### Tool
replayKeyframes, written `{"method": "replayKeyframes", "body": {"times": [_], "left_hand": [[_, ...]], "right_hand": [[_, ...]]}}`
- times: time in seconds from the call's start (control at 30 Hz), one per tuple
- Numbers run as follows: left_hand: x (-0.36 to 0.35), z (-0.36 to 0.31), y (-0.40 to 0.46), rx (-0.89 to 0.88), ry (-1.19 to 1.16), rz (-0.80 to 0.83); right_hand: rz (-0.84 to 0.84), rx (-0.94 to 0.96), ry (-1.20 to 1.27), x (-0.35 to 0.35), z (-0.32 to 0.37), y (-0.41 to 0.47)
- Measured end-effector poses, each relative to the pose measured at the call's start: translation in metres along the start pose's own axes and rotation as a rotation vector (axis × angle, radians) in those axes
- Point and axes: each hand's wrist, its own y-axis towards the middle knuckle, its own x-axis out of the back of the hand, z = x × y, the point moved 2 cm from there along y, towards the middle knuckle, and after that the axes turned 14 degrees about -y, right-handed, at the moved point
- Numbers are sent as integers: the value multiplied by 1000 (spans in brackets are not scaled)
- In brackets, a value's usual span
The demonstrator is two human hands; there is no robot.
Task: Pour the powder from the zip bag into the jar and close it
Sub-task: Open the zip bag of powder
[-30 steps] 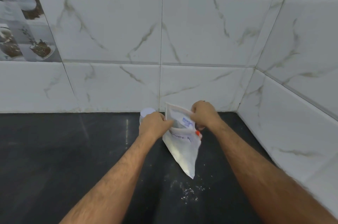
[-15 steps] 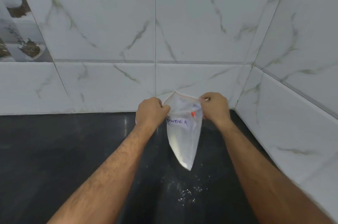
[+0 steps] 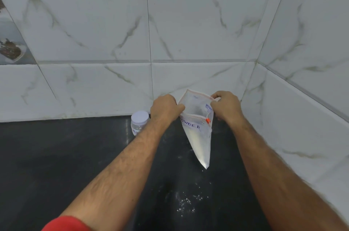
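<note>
- At the frame's centre right, the dark bench [image 3: 56, 164] ends where I see tiled walls [image 3: 207, 23] meet in a corner; open bench spreads left and toward me.
- My left hand [image 3: 166, 108] and right hand [image 3: 227, 107] each keep a pinching grip on the zip bag [image 3: 198, 136] mouth, pulling it apart.
- The bag hangs above the bench, white powder in its pointed lower corner.
- The lidded jar [image 3: 139, 123] stands left of it, at the wall.

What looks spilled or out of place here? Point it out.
White powder specks are scattered on the black countertop, below the tip of the zip bag that the left hand and right hand hold up by its top. The jar still has its lid on.
</note>
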Motion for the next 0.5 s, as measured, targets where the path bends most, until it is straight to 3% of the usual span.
{"method": "replayKeyframes", "body": {"times": [0.17,0.4,0.5], "left_hand": [[-32,14,2,82,63,159],[-20,0,12,-28,-13,-22],[-18,-3,18,-33,30,7]], "right_hand": [[169,-8,-266,-34,-17,-8],[-32,-20,-112,-17,-10,3],[-12,-46,-125,-19,-9,5]]}}
